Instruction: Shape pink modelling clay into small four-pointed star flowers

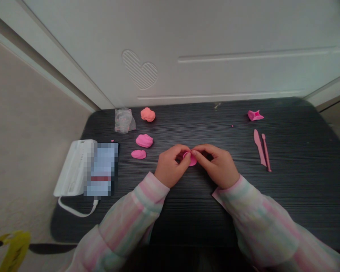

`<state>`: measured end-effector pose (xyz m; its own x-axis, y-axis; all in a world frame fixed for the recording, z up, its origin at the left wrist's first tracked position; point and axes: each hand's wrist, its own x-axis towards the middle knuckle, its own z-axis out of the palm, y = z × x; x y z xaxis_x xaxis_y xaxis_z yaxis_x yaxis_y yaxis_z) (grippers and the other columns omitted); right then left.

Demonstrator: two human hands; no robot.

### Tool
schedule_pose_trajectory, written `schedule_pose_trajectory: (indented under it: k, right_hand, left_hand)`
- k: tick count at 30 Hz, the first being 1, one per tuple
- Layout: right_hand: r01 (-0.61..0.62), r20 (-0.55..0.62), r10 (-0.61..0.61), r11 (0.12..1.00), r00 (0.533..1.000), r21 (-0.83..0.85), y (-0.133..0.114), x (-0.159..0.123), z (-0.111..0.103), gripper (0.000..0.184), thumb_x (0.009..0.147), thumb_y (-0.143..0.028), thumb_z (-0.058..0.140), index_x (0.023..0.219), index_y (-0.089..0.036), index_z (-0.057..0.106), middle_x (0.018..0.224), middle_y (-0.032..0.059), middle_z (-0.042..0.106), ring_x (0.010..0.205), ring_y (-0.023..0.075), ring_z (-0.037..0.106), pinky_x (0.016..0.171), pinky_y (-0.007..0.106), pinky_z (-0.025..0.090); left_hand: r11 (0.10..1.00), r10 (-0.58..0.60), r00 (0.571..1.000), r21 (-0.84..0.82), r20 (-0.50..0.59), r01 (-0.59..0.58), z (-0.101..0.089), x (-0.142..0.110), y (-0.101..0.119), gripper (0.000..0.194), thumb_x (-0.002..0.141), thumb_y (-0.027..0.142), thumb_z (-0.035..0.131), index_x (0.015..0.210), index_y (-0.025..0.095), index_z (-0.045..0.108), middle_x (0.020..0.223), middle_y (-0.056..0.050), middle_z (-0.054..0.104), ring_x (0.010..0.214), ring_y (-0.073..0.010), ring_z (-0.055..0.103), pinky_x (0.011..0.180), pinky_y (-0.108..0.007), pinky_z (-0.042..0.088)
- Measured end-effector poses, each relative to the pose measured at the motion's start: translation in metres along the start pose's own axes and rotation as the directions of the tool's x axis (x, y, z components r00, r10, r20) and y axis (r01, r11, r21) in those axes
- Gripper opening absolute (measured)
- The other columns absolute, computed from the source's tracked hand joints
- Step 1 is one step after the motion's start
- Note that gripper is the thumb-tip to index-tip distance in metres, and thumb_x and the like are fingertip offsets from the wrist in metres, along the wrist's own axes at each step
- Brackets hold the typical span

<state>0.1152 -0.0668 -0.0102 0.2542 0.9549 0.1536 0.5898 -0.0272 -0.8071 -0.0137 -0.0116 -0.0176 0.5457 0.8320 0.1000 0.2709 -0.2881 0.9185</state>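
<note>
Both hands meet over the middle of the dark table, pinching one flat, rounded piece of pink modelling clay (192,161). My left hand (172,166) grips its left and upper edge between thumb and fingers. From the other side, my right hand (217,164) pinches the upper right edge. Fingertips cover the top of the piece. To the left lie a pink clay lump (144,141) and a smaller, flatter pink lump (138,154). Behind them sits an orange clay lump (148,114). A folded, pointed pink clay shape (255,115) rests at the back right.
Right of my hands lie a pink plastic knife (260,147) and a thin pink stick tool (266,152). A clear plastic bag (124,121) is at the back left. A white power bank (76,168) is cabled to a phone (102,170). A white panel (215,79) stands behind the table (306,181).
</note>
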Motion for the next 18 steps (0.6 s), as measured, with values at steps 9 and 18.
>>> schedule_pose_trajectory:
  k: [9, 18]
  right_hand:
    - [0.103, -0.087, -0.113, 0.988, 0.990, -0.118, 0.0006, 0.0002, 0.0003, 0.010, 0.077, -0.024, 0.051, 0.074, -0.020, 0.060, 0.069, -0.0005, 0.062, 0.063, 0.0117, 0.056, 0.059, 0.024, 0.044]
    - [0.241, -0.142, -0.289, 0.929, 0.947, -0.283, 0.0011, -0.0026, 0.0008, 0.013, 0.076, -0.025, 0.053, 0.086, -0.018, 0.058, 0.079, 0.0031, 0.066, 0.073, 0.0144, 0.059, 0.067, 0.028, 0.045]
  left_hand:
    - [0.979, -0.107, 0.994, -0.176, 0.003, 0.105, 0.0025, 0.0009, 0.0010, 0.014, 0.072, 0.022, 0.053, 0.084, 0.017, 0.050, 0.072, -0.002, 0.060, 0.064, -0.0112, 0.059, 0.058, -0.022, 0.049]
    - [0.943, 0.153, 0.975, 0.318, -0.160, -0.096, -0.0001, 0.0008, 0.0006, 0.008, 0.075, 0.019, 0.052, 0.074, 0.016, 0.059, 0.067, 0.001, 0.062, 0.058, -0.0084, 0.054, 0.056, -0.020, 0.043]
